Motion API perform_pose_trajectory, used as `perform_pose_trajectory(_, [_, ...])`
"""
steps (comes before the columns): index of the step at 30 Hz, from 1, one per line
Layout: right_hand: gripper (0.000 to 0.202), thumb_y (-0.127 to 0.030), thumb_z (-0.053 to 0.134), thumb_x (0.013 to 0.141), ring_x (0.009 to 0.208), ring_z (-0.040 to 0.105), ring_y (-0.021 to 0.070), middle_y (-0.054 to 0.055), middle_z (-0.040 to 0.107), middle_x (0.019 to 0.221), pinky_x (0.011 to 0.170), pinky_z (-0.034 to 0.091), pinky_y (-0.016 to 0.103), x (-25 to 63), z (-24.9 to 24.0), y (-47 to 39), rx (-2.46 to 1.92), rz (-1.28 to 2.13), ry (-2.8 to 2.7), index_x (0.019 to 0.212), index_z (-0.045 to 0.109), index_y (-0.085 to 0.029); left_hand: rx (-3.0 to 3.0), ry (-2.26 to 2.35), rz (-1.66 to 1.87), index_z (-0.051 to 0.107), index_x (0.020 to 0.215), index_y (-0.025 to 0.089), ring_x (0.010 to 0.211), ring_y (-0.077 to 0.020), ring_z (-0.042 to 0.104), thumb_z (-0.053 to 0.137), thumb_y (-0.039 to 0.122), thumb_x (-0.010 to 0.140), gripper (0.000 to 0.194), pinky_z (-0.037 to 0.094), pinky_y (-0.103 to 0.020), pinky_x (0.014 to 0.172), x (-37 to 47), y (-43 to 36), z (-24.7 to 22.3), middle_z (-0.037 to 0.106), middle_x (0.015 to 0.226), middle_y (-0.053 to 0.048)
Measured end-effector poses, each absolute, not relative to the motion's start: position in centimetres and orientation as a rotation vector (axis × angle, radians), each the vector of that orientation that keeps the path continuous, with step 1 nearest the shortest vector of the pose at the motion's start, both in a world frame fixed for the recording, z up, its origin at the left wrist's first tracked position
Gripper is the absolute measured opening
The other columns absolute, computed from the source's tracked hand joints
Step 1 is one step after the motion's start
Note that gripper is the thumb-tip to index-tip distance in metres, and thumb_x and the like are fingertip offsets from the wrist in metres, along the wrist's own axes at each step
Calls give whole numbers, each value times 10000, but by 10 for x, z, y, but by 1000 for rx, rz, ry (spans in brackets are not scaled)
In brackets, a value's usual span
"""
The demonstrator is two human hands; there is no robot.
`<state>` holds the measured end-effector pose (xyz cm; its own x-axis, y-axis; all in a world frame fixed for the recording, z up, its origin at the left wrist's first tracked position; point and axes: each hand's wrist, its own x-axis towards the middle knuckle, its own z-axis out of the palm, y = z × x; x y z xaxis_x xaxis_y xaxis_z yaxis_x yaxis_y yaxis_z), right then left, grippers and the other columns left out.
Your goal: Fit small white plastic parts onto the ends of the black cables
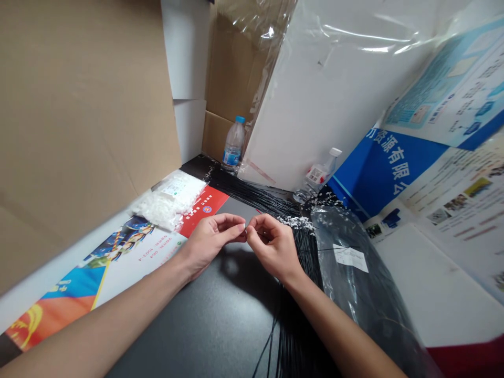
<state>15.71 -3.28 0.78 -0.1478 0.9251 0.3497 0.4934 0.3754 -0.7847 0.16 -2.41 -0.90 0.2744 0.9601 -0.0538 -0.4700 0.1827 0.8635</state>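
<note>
My left hand point(212, 239) and my right hand point(273, 247) meet fingertip to fingertip over the dark table point(205, 320). Both are closed in a pinch, and whatever lies between the fingertips is too small to make out. Under and beside my right forearm runs a bundle of thin black cords point(311, 257) with small white ends point(297, 223). A second bundle of black cords point(252, 191) lies beyond my hands. To the left of it rests a clear bag of small white pieces point(173, 199).
Two plastic bottles, one blue-capped point(233, 144) and one white-capped point(318, 176), stand at the back. A clear plastic bag point(354, 283) with a white label lies on the right. Cardboard point(79, 115) rises at the left, and a printed board point(444, 157) at the right.
</note>
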Motion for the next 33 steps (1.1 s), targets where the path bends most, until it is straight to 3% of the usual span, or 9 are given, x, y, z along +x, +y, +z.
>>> perform_pose_trajectory(15, [142, -298, 574, 773, 477, 428, 83, -31, 525, 560, 457, 341, 203, 153, 11, -32, -1299, 675, -1755, 696, 560, -179, 1072, 820, 1179, 698, 824, 137, 746, -159, 666, 794, 285, 706, 212, 559, -324, 781, 2, -23, -9, 718, 804, -32])
perform_pose_trajectory(24, [165, -314, 572, 826, 493, 513, 83, 1, 634, 646, 443, 360, 182, 148, 8, -38, -1235, 748, -1725, 745, 555, -171, 1044, 819, 1229, 693, 823, 133, 706, -134, 658, 785, 281, 695, 216, 559, -284, 725, 3, -26, -12, 721, 772, -16])
perform_pose_trajectory(33, [136, -268, 545, 844, 497, 551, 90, -5, 611, 653, 454, 421, 187, 149, 5, -41, -1204, 656, -1784, 747, 556, -173, 1115, 830, 1227, 703, 752, 138, 753, -149, 655, 780, 262, 677, 165, 536, -285, 761, 1, -26, -11, 720, 756, -26])
